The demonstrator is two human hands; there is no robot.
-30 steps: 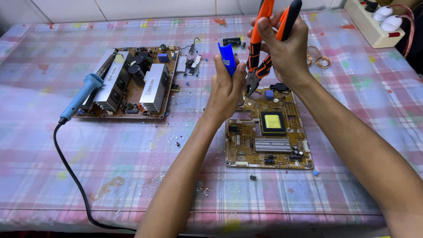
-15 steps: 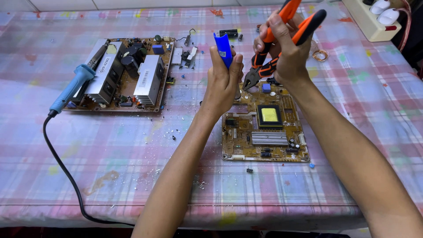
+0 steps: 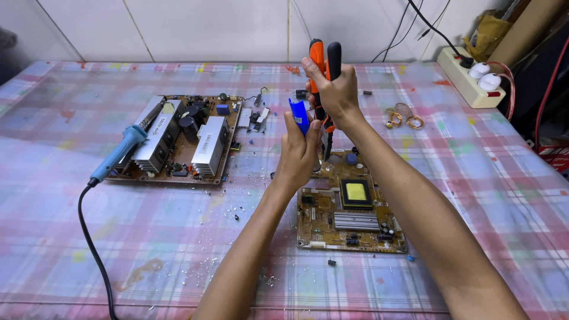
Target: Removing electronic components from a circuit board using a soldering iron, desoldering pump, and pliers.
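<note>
Checked tablecloth [image 3: 178, 237] beneath circuit boards [image 3: 349, 204], soldering iron [image 3: 118, 155], power strip [image 3: 465, 77].

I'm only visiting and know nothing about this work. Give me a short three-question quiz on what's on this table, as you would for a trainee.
1. True or false: the right hand grips orange-and-black pliers.
2. The left hand holds which thing? A) blue cylinder B) copper coil C) white plug
3. Fill in: the blue soldering iron rests on the left ____.

Key: 1 true. 2 A, the blue cylinder. 3 circuit board; the second circuit board lies under the hands.
</note>
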